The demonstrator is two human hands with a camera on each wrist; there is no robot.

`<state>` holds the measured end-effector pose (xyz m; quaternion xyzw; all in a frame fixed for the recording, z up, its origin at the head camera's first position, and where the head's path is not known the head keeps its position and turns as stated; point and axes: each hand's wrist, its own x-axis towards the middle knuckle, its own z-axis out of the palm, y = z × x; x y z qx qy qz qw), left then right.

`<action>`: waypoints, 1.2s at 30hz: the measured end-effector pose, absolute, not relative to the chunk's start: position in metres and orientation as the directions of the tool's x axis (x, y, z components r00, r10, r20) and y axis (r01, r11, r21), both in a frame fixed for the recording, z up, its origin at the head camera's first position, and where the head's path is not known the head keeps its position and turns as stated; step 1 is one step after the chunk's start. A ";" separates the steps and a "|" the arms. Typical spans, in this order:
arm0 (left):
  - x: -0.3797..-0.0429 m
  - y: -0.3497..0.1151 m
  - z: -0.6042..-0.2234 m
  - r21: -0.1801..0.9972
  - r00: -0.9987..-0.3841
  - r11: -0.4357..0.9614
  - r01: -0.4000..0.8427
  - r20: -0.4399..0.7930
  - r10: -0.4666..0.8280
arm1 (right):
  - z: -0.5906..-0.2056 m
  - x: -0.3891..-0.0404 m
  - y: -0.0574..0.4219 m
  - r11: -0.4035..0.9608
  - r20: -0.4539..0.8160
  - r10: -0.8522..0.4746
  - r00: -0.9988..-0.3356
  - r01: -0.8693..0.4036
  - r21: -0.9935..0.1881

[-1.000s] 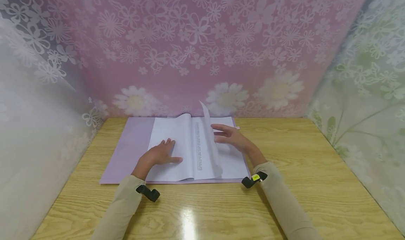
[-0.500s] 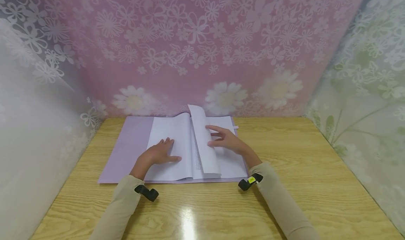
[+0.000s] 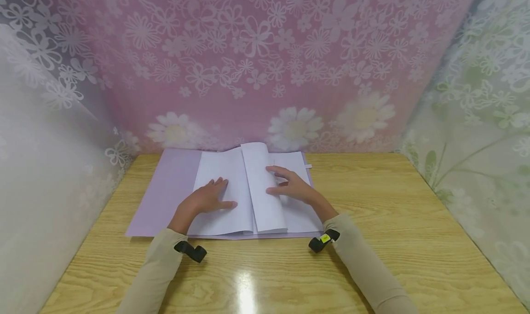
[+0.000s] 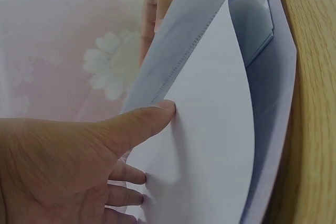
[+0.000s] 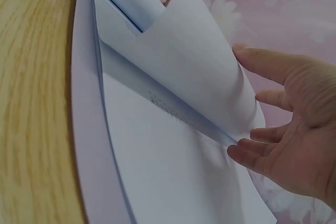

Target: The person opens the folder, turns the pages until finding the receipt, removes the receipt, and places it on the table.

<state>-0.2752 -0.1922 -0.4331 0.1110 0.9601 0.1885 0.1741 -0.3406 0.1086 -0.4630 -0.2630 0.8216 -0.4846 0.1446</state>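
Observation:
A lilac folder (image 3: 165, 185) lies spread open on the table with white sheets bound inside. My left hand (image 3: 208, 197) rests on the left-hand page (image 3: 236, 185), fingers spread and thumb pointing right; the left wrist view shows its thumb and fingertips on the white paper (image 4: 210, 108). Near the middle of the folder, one page (image 3: 265, 189) is lifted and bowed over to the left. My right hand (image 3: 291, 183) is at this page's right side with fingers extended. In the right wrist view its thumb (image 5: 257, 61) meets the curled page's edge (image 5: 189, 45), and printed lines show underneath.
The wooden table (image 3: 372, 199) reaches beyond the folder on both sides and in front. A pink floral curtain (image 3: 248, 74) stands right behind it, with pale floral sheets (image 3: 484, 120) at the sides. A small white tab (image 3: 308, 166) juts from the folder's right edge.
The lifted page has swung leftward and bowed lower, covering the printed column seen before. My right hand has followed it slightly left. My left hand has barely moved.

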 end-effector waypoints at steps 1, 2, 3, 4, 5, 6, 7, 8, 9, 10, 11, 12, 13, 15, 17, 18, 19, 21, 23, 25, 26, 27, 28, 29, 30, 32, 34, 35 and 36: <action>-0.274 -0.192 -0.432 0.401 -0.916 0.903 0.157 -0.284 0.285 | -0.462 -0.340 0.108 0.398 0.014 -0.571 -0.821 -0.292 -0.870; -0.274 -0.192 -0.431 0.400 -0.917 0.902 0.165 -0.276 0.290 | -0.462 -0.339 0.107 0.401 0.012 -0.570 -0.821 -0.291 -0.868; -0.274 -0.191 -0.429 0.400 -0.918 0.899 0.175 -0.264 0.296 | -0.462 -0.339 0.106 0.404 0.012 -0.569 -0.822 -0.293 -0.867; -0.274 -0.191 -0.428 0.397 -0.920 0.900 0.181 -0.256 0.298 | -0.462 -0.339 0.106 0.407 0.010 -0.567 -0.824 -0.291 -0.866; -0.274 -0.191 -0.428 0.394 -0.922 0.900 0.187 -0.245 0.299 | -0.462 -0.338 0.105 0.410 0.010 -0.565 -0.825 -0.292 -0.864; -0.274 -0.191 -0.427 0.391 -0.924 0.899 0.197 -0.233 0.304 | -0.462 -0.338 0.104 0.415 0.010 -0.563 -0.827 -0.293 -0.861; -0.274 -0.191 -0.426 0.393 -0.926 0.897 0.201 -0.223 0.305 | -0.462 -0.337 0.103 0.419 0.007 -0.559 -0.829 -0.290 -0.860; -0.274 -0.190 -0.425 0.395 -0.929 0.895 0.207 -0.209 0.307 | -0.462 -0.337 0.102 0.424 0.005 -0.556 -0.831 -0.289 -0.858; -0.273 -0.189 -0.424 0.399 -0.931 0.892 0.213 -0.194 0.309 | -0.462 -0.336 0.101 0.431 0.003 -0.552 -0.834 -0.289 -0.855; -0.273 -0.189 -0.424 0.400 -0.933 0.888 0.226 -0.172 0.315 | -0.462 -0.336 0.100 0.439 0.000 -0.549 -0.836 -0.288 -0.851; -0.273 -0.187 -0.422 0.401 -0.934 0.882 0.246 -0.144 0.326 | -0.462 -0.335 0.100 0.447 -0.001 -0.546 -0.838 -0.291 -0.846; -0.272 -0.186 -0.421 0.406 -0.935 0.876 0.260 -0.120 0.333 | -0.463 -0.335 0.099 0.454 -0.003 -0.544 -0.839 -0.292 -0.842; -0.272 -0.184 -0.420 0.411 -0.936 0.869 0.276 -0.091 0.340 | -0.462 -0.334 0.098 0.459 -0.004 -0.541 -0.841 -0.291 -0.839; -0.271 -0.179 -0.420 0.410 -0.933 0.856 0.315 -0.034 0.359 | -0.463 -0.334 0.097 0.466 -0.002 -0.538 -0.843 -0.295 -0.834; -0.269 -0.173 -0.420 0.421 -0.926 0.839 0.345 0.009 0.377 | -0.463 -0.332 0.096 0.468 0.003 -0.537 -0.844 -0.301 -0.831; -0.268 -0.170 -0.420 0.432 -0.922 0.828 0.358 0.025 0.386 | -0.462 -0.332 0.095 0.468 0.005 -0.537 -0.844 -0.303 -0.830; -0.267 -0.167 -0.421 0.437 -0.917 0.818 0.373 0.040 0.397 | -0.462 -0.331 0.095 0.472 0.006 -0.536 -0.844 -0.306 -0.827; -0.266 -0.162 -0.422 0.449 -0.908 0.802 0.393 0.055 0.414 | -0.462 -0.330 0.094 0.484 0.005 -0.534 -0.845 -0.311 -0.818; -0.265 -0.158 -0.424 0.458 -0.902 0.792 0.405 0.060 0.427 | -0.462 -0.329 0.093 0.495 0.002 -0.533 -0.846 -0.314 -0.810; -0.266 -0.156 -0.428 0.456 -0.900 0.792 0.407 0.052 0.433 | -0.462 -0.328 0.092 0.509 -0.006 -0.530 -0.848 -0.313 -0.802; -0.266 -0.155 -0.429 0.455 -0.899 0.792 0.407 0.048 0.435 | -0.461 -0.328 0.091 0.512 -0.007 -0.531 -0.848 -0.314 -0.800; -0.266 -0.155 -0.430 0.457 -0.899 0.792 0.406 0.043 0.436 | -0.461 -0.328 0.091 0.514 -0.008 -0.532 -0.847 -0.315 -0.798; -0.266 -0.154 -0.431 0.455 -0.899 0.793 0.404 0.037 0.437 | -0.461 -0.327 0.091 0.516 -0.008 -0.533 -0.846 -0.318 -0.795; -0.266 -0.154 -0.432 0.456 -0.898 0.793 0.404 0.034 0.438 | -0.461 -0.327 0.091 0.516 -0.005 -0.536 -0.844 -0.322 -0.794; -0.266 -0.154 -0.433 0.457 -0.899 0.794 0.401 0.030 0.438 | -0.461 -0.327 0.090 0.514 -0.005 -0.537 -0.843 -0.323 -0.795; -0.266 -0.154 -0.434 0.461 -0.900 0.794 0.397 0.026 0.435 | -0.460 -0.326 0.090 0.501 0.006 -0.545 -0.838 -0.332 -0.799; -0.266 -0.155 -0.434 0.464 -0.904 0.797 0.386 0.019 0.427 | -0.459 -0.326 0.089 0.493 0.011 -0.549 -0.836 -0.335 -0.803; -0.266 -0.155 -0.434 0.468 -0.906 0.797 0.381 0.015 0.424 | -0.458 -0.325 0.089 0.488 0.015 -0.551 -0.834 -0.337 -0.805; -0.266 -0.155 -0.434 0.470 -0.908 0.799 0.375 0.010 0.419 | -0.458 -0.325 0.089 0.484 0.017 -0.553 -0.833 -0.338 -0.807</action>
